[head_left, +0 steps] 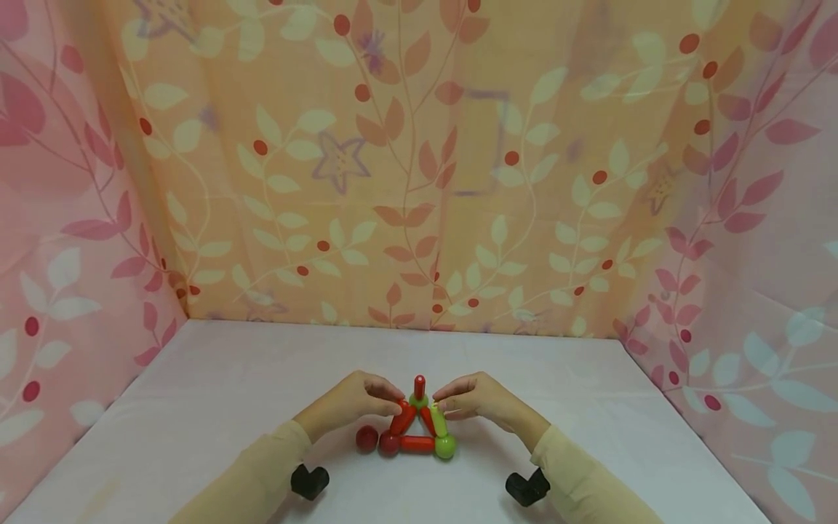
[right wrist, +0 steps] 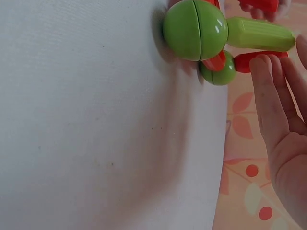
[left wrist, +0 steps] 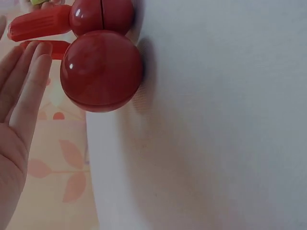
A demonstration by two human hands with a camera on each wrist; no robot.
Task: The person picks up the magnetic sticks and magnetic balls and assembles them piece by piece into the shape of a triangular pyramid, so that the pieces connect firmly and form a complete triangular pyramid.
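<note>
Toy: small frame of sticks and balls near the front middle of the white surface; red stick flat along the bottom, red ball at its left end, green ball at its right end, red stick and green stick leaning inward to a small green ball, short red stick upright on top.
Loose ball: second red ball just left of the frame, touching or almost touching the corner ball; cannot tell which.
Left hand: left hand arched over the left side, fingertips at the top of the red leaning stick; in the left wrist view fingers straight, palm open, nothing grasped.
Right hand: right hand mirrored on the right side, fingertips by the top green ball; in the right wrist view fingers straight, grip released.
Open room: bare surface wide to left and right of the hands and behind them, up to the cloth wall.
Edges: surface bounded by leaf-patterned cloth at back and both sides; front edge out of view, toy nearer to it than to the back.
</note>
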